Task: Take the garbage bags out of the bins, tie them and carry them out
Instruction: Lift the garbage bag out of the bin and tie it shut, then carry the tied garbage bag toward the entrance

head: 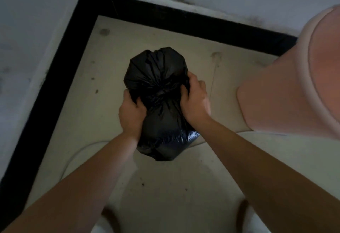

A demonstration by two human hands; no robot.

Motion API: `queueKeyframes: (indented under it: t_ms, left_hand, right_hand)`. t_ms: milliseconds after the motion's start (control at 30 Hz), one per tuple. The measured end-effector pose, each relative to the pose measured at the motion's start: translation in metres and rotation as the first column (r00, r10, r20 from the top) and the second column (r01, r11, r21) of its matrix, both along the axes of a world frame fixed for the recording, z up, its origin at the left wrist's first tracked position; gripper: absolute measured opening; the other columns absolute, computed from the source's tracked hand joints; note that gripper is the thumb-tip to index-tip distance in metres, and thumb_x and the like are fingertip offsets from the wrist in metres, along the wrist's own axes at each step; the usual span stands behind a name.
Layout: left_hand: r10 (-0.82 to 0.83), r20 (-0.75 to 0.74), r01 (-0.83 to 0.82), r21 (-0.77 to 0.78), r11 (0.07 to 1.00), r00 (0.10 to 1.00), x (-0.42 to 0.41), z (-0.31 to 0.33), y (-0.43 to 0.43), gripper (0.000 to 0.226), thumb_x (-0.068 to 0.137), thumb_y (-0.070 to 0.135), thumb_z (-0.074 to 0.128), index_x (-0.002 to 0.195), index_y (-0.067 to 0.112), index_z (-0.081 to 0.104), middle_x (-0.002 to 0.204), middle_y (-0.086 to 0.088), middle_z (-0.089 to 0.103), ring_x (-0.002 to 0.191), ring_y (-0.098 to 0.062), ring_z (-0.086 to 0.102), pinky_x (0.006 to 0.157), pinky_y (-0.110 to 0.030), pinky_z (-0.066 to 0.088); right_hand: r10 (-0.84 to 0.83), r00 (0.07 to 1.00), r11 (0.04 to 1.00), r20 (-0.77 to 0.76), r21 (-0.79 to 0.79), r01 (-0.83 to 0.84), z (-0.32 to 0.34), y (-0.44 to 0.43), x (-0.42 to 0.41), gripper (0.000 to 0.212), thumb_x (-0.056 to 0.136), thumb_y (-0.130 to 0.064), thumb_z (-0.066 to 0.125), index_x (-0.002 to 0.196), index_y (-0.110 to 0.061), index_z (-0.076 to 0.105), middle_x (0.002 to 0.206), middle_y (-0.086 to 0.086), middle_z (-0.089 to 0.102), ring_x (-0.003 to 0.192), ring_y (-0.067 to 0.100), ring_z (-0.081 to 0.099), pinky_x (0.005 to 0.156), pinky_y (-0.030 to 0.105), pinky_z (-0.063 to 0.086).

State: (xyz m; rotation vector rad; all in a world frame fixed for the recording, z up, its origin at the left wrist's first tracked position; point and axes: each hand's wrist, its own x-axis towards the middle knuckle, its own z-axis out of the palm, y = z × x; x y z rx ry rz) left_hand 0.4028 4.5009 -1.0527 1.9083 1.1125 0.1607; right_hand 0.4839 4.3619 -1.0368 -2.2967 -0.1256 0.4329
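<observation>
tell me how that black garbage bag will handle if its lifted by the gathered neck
The black garbage bag probably stays floppy: its thin film creases wherever the left hand and right hand pinch it. The glossy plastic may slip. Its bulging lower part suggests it would sag and swing.

Dim, soft overall; wide-angle edge bending; lower edge blurred.

Two bare forearms, no sleeves, left hand (131,115), right hand (196,100), no rings or watch visible
</observation>
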Motion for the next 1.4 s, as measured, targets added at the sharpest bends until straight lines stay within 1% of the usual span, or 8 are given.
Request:
queueKeyframes:
  t_ms: [267, 400, 600, 767, 933, 1000, 1133, 1400]
  left_hand:
    - [-0.087, 0.075, 0.082, 0.075, 0.994, 0.993, -0.006, 0.243, 0.01, 0.028, 0.099, 0.004, 0.045, 0.126, 0.001, 0.051, 0.102, -0.002, 0.057, 0.092, -0.016, 0.052, 0.073, -0.023, 0.034]
    - [-0.097, 0.191, 0.078, 0.104, 0.992, 0.977, 0.023, 0.429, 0.037, 0.036, 0.101, 0.01, 0.044, 0.137, 0.008, 0.044, 0.105, -0.003, 0.061, 0.095, -0.025, 0.06, 0.079, -0.032, 0.044]
    - [-0.165, 0.375, 0.054, 0.288, 0.956, 0.912, 0.045, 0.753, 0.06, 0.049, 0.105, 0.017, 0.043, 0.152, 0.016, 0.03, 0.112, 0.007, 0.054, 0.097, -0.012, 0.053, 0.08, -0.022, 0.036]
    - [-0.202, 0.519, -0.045, 0.425, 0.904, 0.83, -0.001, 0.952, 0.044, 0.05, 0.104, 0.014, 0.043, 0.153, 0.019, 0.031, 0.114, 0.012, 0.054, 0.096, 0.001, 0.051, 0.081, -0.014, 0.036]
    - [-0.015, 0.627, -0.327, 0.427, 0.843, 0.779, -0.124, 1.029, 0.03, 0.046, 0.103, 0.018, 0.044, 0.148, 0.025, 0.04, 0.11, 0.028, 0.059, 0.088, 0.015, 0.056, 0.08, -0.002, 0.039]
    - [0.102, 0.641, -0.446, 0.402, 0.8, 0.761, -0.189, 1.047, 0.025, 0.045, 0.099, 0.028, 0.044, 0.144, 0.026, 0.046, 0.109, 0.026, 0.062, 0.095, 0.008, 0.059, 0.087, -0.01, 0.043]
    - [0.295, 0.64, -0.638, 0.406, 0.654, 0.71, -0.33, 1.075, 0.001, 0.038, 0.104, 0.019, 0.045, 0.141, 0.023, 0.05, 0.116, 0.01, 0.064, 0.108, -0.01, 0.058, 0.092, -0.026, 0.043]
    - [0.517, 0.691, -0.862, 0.398, 0.312, 0.506, -0.624, 1.102, -0.128, 0.033, 0.104, 0.019, 0.044, 0.134, 0.028, 0.056, 0.111, 0.023, 0.065, 0.102, 0.008, 0.06, 0.088, -0.019, 0.046]
  right_hand:
    - [0.099, 0.993, 0.995, 0.062, 0.004, -0.099, 0.228, 0.002, 0.003, 0.047, 0.105, -0.024, 0.039, 0.152, -0.032, 0.033, 0.122, 0.011, 0.048, 0.098, 0.032, 0.056, 0.081, 0.032, 0.04]
    - [0.141, 0.967, 0.987, 0.211, 0.041, -0.153, 0.412, 0.026, 0.042, 0.047, 0.105, -0.027, 0.039, 0.151, -0.031, 0.031, 0.118, 0.011, 0.049, 0.096, 0.035, 0.058, 0.077, 0.037, 0.046]
    - [0.164, 0.867, 0.968, 0.47, 0.091, -0.233, 0.728, 0.043, 0.079, 0.045, 0.105, -0.032, 0.038, 0.15, -0.029, 0.032, 0.117, 0.012, 0.053, 0.1, 0.035, 0.058, 0.082, 0.045, 0.05]
    - [0.164, 0.748, 0.887, 0.644, 0.234, -0.397, 0.911, 0.033, 0.059, 0.047, 0.105, -0.033, 0.04, 0.151, -0.029, 0.031, 0.124, 0.008, 0.057, 0.109, 0.027, 0.056, 0.088, 0.039, 0.047]
    - [0.323, 0.591, 0.689, 0.739, 0.244, -0.682, 1.002, 0.067, -0.014, 0.05, 0.106, -0.032, 0.04, 0.154, -0.031, 0.026, 0.131, 0.003, 0.057, 0.115, 0.017, 0.054, 0.087, 0.027, 0.039]
    - [0.418, 0.497, 0.567, 0.761, 0.209, -0.797, 1.02, 0.091, -0.064, 0.05, 0.107, -0.032, 0.038, 0.155, -0.032, 0.024, 0.131, 0.004, 0.057, 0.113, 0.019, 0.054, 0.085, 0.026, 0.038]
    - [0.532, 0.329, 0.322, 0.78, 0.173, -0.931, 1.045, 0.118, -0.19, 0.051, 0.107, -0.034, 0.036, 0.155, -0.035, 0.023, 0.13, 0.006, 0.057, 0.111, 0.023, 0.056, 0.088, 0.031, 0.042]
    - [0.564, -0.011, -0.145, 0.826, 0.086, -0.986, 1.084, 0.096, -0.492, 0.049, 0.107, -0.036, 0.033, 0.154, -0.04, 0.023, 0.126, 0.005, 0.059, 0.107, 0.022, 0.057, 0.083, 0.028, 0.038]
